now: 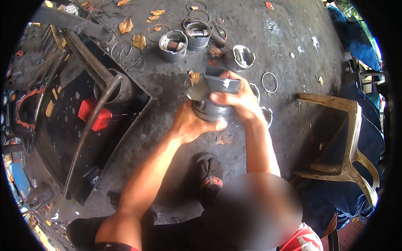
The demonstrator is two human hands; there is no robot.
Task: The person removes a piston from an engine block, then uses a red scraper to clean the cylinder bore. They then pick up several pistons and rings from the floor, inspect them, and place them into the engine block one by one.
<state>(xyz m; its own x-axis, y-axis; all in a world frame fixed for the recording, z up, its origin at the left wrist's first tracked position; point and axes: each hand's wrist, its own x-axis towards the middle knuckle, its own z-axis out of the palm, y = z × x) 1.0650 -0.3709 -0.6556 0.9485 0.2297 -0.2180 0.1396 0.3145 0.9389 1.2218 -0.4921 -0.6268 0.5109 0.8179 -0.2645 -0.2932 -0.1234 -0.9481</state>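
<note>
My left hand (187, 124) is wrapped round the lower side of a grey metal piston (212, 112), held up above the ground. Over the piston's top, my right hand (243, 99) grips a folded dark grey sheet, which looks like sandpaper (223, 85), between thumb and fingers. The sheet seems to touch the piston, though slight blur hides the exact contact. Beyond my hands, three more pistons stand on the ground: one at the left (173, 47), one beside it (198, 37) and one at the right (239, 57). Further round metal parts show partly behind my right wrist.
Thin metal rings (269, 82) and dry leaves (125, 25) lie scattered on the dark ground. At left, a black metal tray (138, 109) holds a red object (93, 113) and a cylinder, with a bar across it. A worn plastic chair (356, 125) lies at right. My shoe (209, 169) is below.
</note>
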